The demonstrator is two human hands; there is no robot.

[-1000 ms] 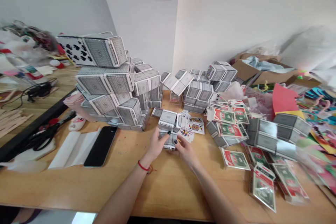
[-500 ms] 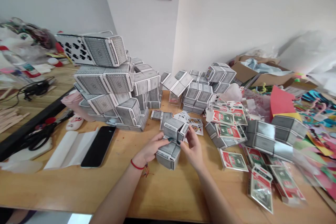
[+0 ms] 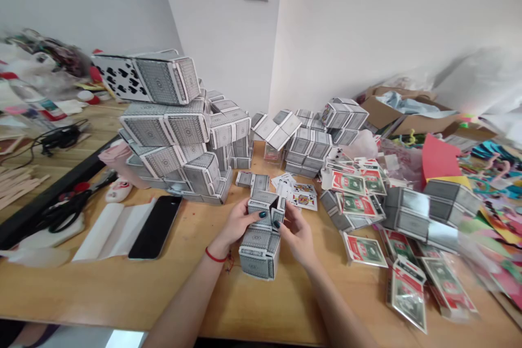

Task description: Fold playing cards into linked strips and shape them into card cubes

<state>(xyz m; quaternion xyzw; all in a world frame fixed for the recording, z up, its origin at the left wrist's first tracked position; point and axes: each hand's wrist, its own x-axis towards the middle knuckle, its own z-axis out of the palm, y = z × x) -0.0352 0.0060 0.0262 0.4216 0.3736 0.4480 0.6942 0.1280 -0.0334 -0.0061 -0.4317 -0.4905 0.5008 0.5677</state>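
Both hands meet at the middle of the wooden table (image 3: 122,293) around a chain of grey cubes folded from playing cards (image 3: 261,239). My left hand (image 3: 238,224) grips the upper cube from the left, fingers curled on it. Pinching the same upper cube from the right is my right hand (image 3: 297,231). The lower cube of the chain hangs toward me, just above the table. Loose face-up cards (image 3: 299,194) lie right behind the hands.
A tall pile of card cubes (image 3: 175,130) stands at left, a smaller pile (image 3: 310,138) behind the hands. A black phone (image 3: 157,227), white paper and scissors (image 3: 65,209) lie at left. Red-green card packs (image 3: 362,247) and craft clutter fill the right side.
The hands lifted the cube chain off the table and drew it toward me; its lower cube has swung down and nearer.
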